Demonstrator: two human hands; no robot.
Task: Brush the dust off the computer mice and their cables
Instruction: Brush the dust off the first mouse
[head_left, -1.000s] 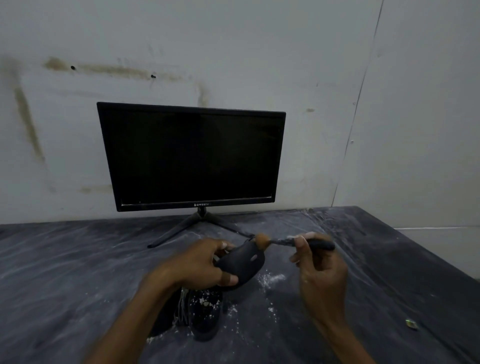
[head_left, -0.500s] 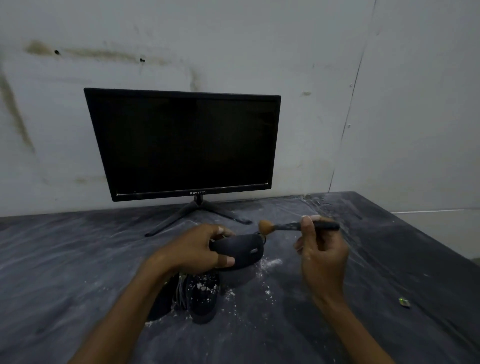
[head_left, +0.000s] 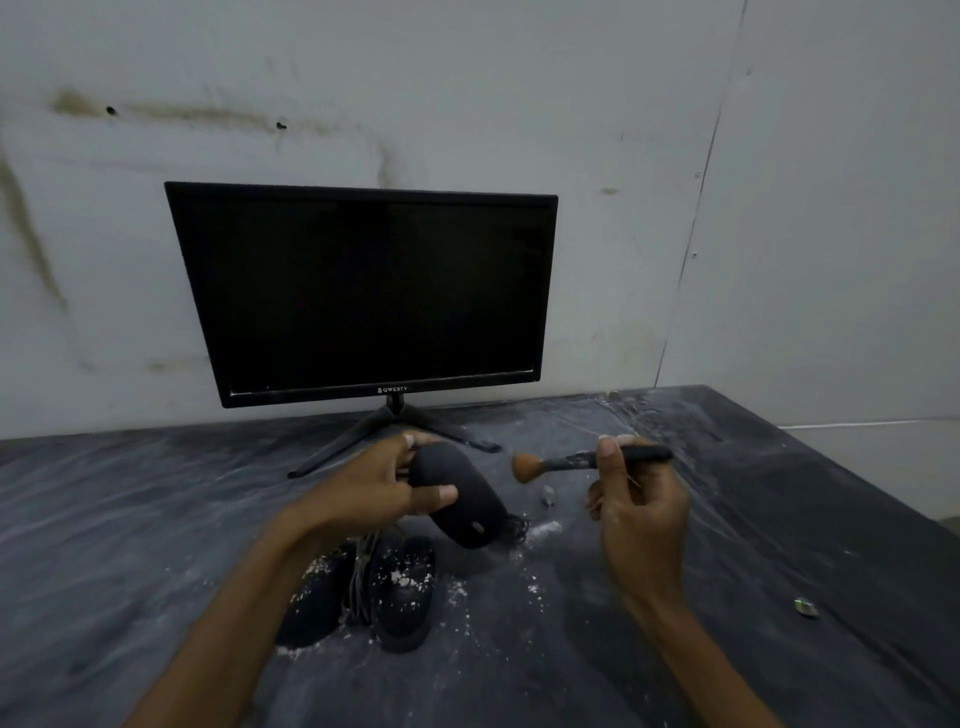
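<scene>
- Stained grey wall (head_left: 467, 93) fills upper frame; dark dusty bench (head_left: 130, 519) covers lower half, its right edge running diagonally down at right of frame.
- Black monitor (head_left: 363, 291) on splayed stand sits centre, just behind the hands.
- Left hand (head_left: 374, 493) at centre, grip wrapped round a black mouse (head_left: 457, 499), thumb across its top, lifted off the bench and tilted with one end down toward lower right.
- Right hand (head_left: 639, 514) right of centre, grip pinching a brush (head_left: 587, 460) by its dark handle; orange bristles point left, just beside the held mouse, not touching it.
- Two more mice (head_left: 400, 592) lie on the bench below the left hand, speckled white, with a bundle of cables (head_left: 358, 577) between them.
- White dust (head_left: 540, 530) scattered on bench under and right of held mouse.
- Step in hand, judged: brushing the held mouse. Do it well with light strokes away from the body, turning the mouse so sides and underside get covered, and keeping the dust off the mice below.
- Held mouse's cable hard to make out; cannot tell where it runs.
- Room: open bench to left and right of hands; monitor stand legs close behind, so keep strokes short toward the back.
- Small greenish object (head_left: 805, 607) near the right edge, well apart.
</scene>
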